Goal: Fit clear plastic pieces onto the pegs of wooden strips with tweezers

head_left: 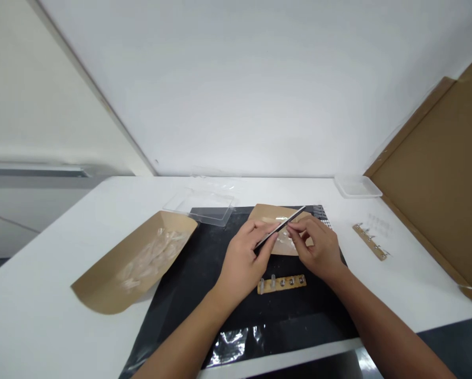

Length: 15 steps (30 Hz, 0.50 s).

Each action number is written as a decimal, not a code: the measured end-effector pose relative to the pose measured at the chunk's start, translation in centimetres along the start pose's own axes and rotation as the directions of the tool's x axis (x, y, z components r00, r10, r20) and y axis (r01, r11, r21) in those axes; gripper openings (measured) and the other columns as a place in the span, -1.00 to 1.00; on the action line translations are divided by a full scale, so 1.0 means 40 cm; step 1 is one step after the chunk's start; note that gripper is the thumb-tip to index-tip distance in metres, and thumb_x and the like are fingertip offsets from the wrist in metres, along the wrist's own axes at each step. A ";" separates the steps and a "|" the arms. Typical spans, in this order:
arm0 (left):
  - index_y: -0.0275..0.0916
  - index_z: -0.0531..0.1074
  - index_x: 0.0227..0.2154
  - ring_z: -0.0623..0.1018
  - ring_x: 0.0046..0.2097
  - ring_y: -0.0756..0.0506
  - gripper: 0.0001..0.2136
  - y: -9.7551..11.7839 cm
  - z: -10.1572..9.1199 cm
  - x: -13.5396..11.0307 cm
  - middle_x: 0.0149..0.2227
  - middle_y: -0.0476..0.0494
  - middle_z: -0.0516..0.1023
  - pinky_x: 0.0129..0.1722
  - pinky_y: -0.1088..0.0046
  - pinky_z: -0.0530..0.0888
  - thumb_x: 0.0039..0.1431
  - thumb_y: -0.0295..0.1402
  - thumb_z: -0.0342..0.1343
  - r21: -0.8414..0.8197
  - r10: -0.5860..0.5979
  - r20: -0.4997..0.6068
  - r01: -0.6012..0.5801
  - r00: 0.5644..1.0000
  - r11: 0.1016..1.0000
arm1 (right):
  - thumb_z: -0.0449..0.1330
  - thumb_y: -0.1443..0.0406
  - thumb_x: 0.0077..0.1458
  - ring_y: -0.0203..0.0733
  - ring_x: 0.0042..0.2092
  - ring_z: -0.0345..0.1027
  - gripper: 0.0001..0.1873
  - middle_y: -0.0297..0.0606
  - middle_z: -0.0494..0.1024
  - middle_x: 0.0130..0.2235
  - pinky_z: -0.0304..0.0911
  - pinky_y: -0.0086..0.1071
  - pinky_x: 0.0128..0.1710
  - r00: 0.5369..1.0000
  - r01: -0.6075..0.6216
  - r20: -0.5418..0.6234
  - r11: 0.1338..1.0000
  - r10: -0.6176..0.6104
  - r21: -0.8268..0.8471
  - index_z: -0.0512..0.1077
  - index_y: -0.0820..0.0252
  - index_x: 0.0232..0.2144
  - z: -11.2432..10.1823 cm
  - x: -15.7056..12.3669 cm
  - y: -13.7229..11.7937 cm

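My left hand (pixel 244 258) grips the lower end of a slim pair of dark metal tweezers (pixel 279 227) above the black mat (pixel 252 321). My right hand (pixel 315 248) pinches the tweezers near the middle with thumb and forefinger. Under both hands lies a kraft paper tray (pixel 267 216) holding small clear pieces, partly hidden by my fingers. Just below my hands, a tan strip (pixel 282 284) carries a row of small metal and clear fittings. A larger kraft paper tray (pixel 168 223) with clear pieces lies left of my left hand.
A clear plastic lid (pixel 199 206) sits at the mat's far edge. A shallow clear plastic tray (pixel 357 187) stands at the far right of the white table (pixel 42 295). A tan strip with metal fittings (pixel 371 242) lies right of the mat, beside a large cardboard panel (pixel 437 173).
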<state>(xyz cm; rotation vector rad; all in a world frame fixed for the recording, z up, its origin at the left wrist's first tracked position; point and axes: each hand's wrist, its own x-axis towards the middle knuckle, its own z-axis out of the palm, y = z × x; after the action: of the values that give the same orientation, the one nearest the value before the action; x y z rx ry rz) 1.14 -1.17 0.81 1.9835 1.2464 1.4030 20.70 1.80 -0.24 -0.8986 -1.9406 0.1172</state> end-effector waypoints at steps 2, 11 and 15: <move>-0.11 0.65 0.02 0.56 -0.48 0.06 -0.77 0.002 0.002 -0.003 -0.11 -0.12 0.64 -0.42 0.49 0.58 0.42 -0.38 0.14 -0.058 -0.045 0.027 0.046 0.999 0.997 | 0.21 0.35 0.38 -0.24 -0.37 0.41 -0.95 -0.29 0.54 -0.35 0.36 -0.39 -0.42 1.000 0.016 -0.009 0.998 -0.017 -0.055 0.47 0.10 -0.19 0.006 -0.001 -0.002; -0.11 0.70 -0.05 0.51 -0.57 0.09 -0.78 -0.002 0.016 -0.015 -0.20 -0.09 0.68 -0.50 0.53 0.53 0.41 -0.40 0.16 0.037 -0.005 -0.048 0.007 0.999 0.999 | 0.08 0.28 0.45 -0.18 -0.34 0.38 -0.82 -0.24 0.53 -0.34 0.14 -0.34 -0.44 0.999 0.024 0.045 0.969 -0.013 -0.246 0.34 0.10 -0.29 0.046 -0.006 -0.014; -0.13 0.69 -0.04 0.59 -0.43 0.00 -0.76 0.006 0.016 -0.017 -0.24 -0.12 0.66 -0.45 0.50 0.54 0.41 -0.42 0.14 0.103 0.061 -0.059 -0.054 0.996 0.993 | 0.09 0.29 0.43 -0.15 -0.32 0.38 -0.84 -0.24 0.52 -0.33 0.13 -0.31 -0.42 0.998 -0.027 0.043 0.972 0.038 -0.233 0.33 0.09 -0.29 0.044 -0.004 -0.015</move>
<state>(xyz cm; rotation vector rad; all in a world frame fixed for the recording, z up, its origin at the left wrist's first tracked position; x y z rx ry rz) 1.75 -1.74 0.37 2.0726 1.3216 1.4665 19.04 1.76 -1.04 -1.0896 -2.0123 -0.0719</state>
